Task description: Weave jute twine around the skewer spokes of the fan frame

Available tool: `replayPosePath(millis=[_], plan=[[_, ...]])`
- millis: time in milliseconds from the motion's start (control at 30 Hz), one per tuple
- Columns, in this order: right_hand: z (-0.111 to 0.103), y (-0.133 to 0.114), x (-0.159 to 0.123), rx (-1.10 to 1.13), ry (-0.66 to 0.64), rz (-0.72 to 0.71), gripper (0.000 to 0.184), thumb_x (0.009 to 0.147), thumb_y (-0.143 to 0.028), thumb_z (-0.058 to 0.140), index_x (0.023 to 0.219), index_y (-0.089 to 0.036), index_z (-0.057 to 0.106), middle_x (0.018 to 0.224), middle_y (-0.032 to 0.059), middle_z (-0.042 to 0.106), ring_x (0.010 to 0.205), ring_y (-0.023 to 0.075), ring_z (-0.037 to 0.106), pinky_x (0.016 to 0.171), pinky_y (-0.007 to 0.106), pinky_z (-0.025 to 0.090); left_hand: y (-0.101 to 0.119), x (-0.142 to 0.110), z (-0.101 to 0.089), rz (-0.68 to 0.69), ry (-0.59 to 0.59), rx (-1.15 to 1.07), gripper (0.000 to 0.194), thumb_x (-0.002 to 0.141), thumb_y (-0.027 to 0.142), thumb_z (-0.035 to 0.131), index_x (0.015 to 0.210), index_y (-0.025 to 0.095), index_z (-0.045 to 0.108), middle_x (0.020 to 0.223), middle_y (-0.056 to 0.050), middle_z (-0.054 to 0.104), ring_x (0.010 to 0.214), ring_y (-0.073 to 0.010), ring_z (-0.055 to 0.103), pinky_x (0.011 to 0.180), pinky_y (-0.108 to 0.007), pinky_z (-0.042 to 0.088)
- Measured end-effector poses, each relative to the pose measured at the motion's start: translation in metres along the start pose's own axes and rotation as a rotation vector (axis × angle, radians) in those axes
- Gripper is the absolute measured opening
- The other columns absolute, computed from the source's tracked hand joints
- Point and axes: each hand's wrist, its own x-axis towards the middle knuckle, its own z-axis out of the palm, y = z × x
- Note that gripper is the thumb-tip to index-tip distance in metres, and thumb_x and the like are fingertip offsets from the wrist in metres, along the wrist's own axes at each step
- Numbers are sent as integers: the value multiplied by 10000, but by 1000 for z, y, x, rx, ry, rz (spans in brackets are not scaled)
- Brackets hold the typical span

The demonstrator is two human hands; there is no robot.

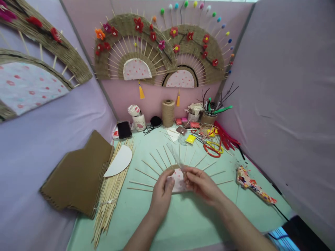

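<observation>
A half-round piece covered in pink-dotted fabric (178, 179) lies on the mint-green table (183, 219), with several thin wooden sticks (150, 166) fanning out from it. My left hand (162, 195) rests on the piece's left side, fingers curled down onto it. My right hand (200, 183) sits at its right side, fingers pinched on a thin clear strip (176, 158) that rises up and back from the piece.
Cardboard sheets (78, 176), a white half-disc (119, 161) and a bundle of sticks (110, 191) lie left. A twine spool (168, 113), phone (124, 129), red scissors (211, 149) and craft bits stand at the back. Patterned fabric (255, 184) lies right. Finished fans (133, 48) hang on the wall.
</observation>
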Motion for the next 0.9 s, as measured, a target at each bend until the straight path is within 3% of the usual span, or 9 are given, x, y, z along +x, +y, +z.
replayPosePath(millis=[67, 133, 233, 367, 500, 633, 767, 900], plan=[[10, 23, -14, 150, -77, 122, 360, 655, -337, 805, 938, -164, 665, 676, -25, 601, 577, 46, 535, 571, 158, 419, 7, -5, 3, -153, -63, -321, 414, 866, 417, 510, 1232, 226, 521, 1216, -112, 608, 1122, -226, 556, 954, -387, 413], [18, 41, -26, 236, -133, 213, 328, 668, -334, 799, 909, -160, 659, 660, -28, 595, 552, 34, 528, 557, 142, 409, 13, -13, 6, -247, -93, -485, 375, 821, 410, 583, 1127, 194, 564, 1031, -101, 674, 945, -203, 624, 843, -347, 472], [24, 54, -38, 120, -185, 229, 328, 739, -433, 717, 883, -144, 657, 731, 19, 634, 576, 65, 561, 568, 185, 442, 18, -20, 4, -324, 51, -503, 237, 757, 366, 664, 845, 170, 564, 773, -40, 664, 679, -133, 601, 642, -255, 471], [14, 55, -46, -454, -56, -98, 297, 822, -436, 605, 943, -172, 668, 845, 62, 673, 724, 153, 615, 695, 296, 499, 19, -15, -9, -304, 312, -419, 259, 769, 374, 651, 891, 188, 519, 626, 32, 590, 569, -87, 533, 549, -198, 407], [-10, 51, -46, -974, 56, -494, 218, 901, -314, 484, 931, -204, 669, 889, 68, 677, 844, 187, 626, 788, 332, 506, 13, -1, -25, -280, 319, -285, 303, 797, 426, 606, 959, 187, 514, 520, 69, 522, 471, -77, 457, 487, -190, 360], [-28, 47, -36, -1303, 208, -806, 272, 907, -272, 463, 1119, -197, 616, 1160, 126, 617, 1118, 238, 554, 955, 427, 458, 7, 11, -30, -270, 337, -154, 328, 819, 476, 553, 978, 191, 514, 430, 95, 445, 417, -88, 426, 452, -185, 336], [-32, 46, -20, -1581, 201, -827, 432, 887, -331, 515, 1287, -167, 515, 1396, 153, 456, 1319, 294, 372, 1050, 522, 355, 7, 25, -25, -234, 301, -36, 335, 834, 493, 513, 986, 194, 508, 422, 99, 431, 396, -89, 393, 429, -184, 317], [-27, 53, -11, -1743, 140, -747, 517, 852, -394, 565, 1333, -221, 483, 1434, 123, 431, 1338, 317, 344, 1066, 568, 293, 10, 39, -20, -201, 272, 87, 349, 840, 485, 495, 1013, 183, 519, 459, 76, 487, 415, -91, 428, 441, -189, 326]])
